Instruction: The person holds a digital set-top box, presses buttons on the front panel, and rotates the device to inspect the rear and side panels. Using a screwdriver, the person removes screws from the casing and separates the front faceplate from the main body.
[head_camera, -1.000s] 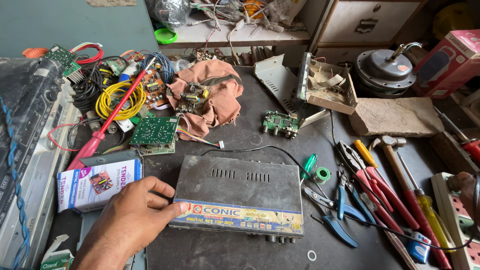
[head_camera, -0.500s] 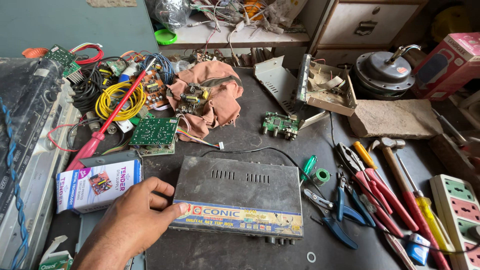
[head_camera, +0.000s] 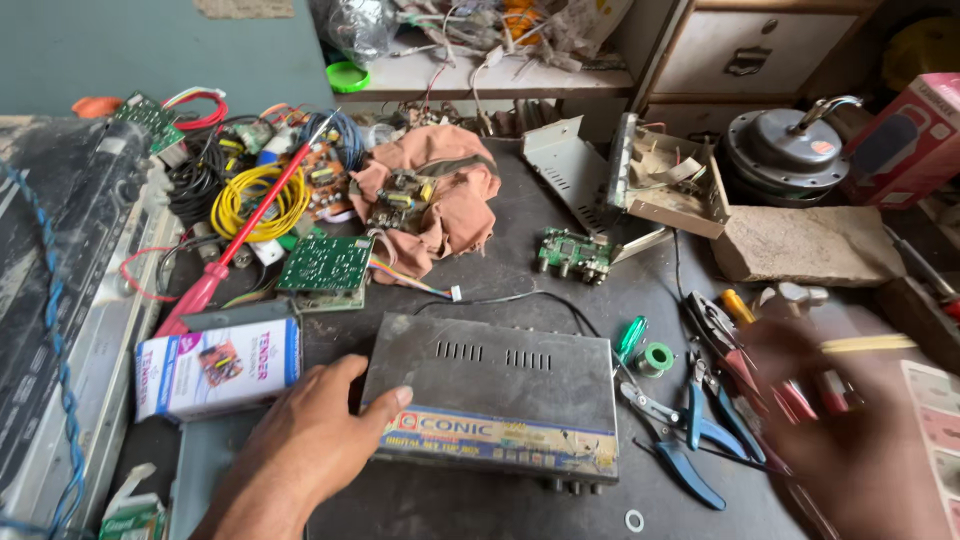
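The grey metal box (head_camera: 495, 395) sits flat on the dark counter (head_camera: 560, 200) right in front of you, its labelled front edge toward you and a black cable (head_camera: 520, 297) curling off its far side. Your left hand (head_camera: 315, 440) rests against the box's near-left corner, fingers loosely spread and the thumb lying on the lid's left edge; it presses rather than grips, nothing closed in it. Just left of that hand lies a small printed carton (head_camera: 215, 368), and beyond your fingertips a green circuit board (head_camera: 325, 265) with a ribbon of coloured wires. Further out from the left hand there's a red-handled tool (head_camera: 235, 245) lying across a coil of yellow wire (head_camera: 258, 200), and an orange cloth (head_camera: 440, 195) with a small board on it. Your right hand (head_camera: 850, 430) is on the other side of the box, blurred over the tools on the counter; how far open it is I cannot tell, nor whether it has hold of anything. Between that hand and the box lie blue-handled pliers (head_camera: 695, 440), a green-handled screwdriver (head_camera: 630, 338) and a small green roll (head_camera: 656, 358). Past the right hand sits a flat tan block (head_camera: 805, 245), with a round motor (head_camera: 785, 150) beyond it
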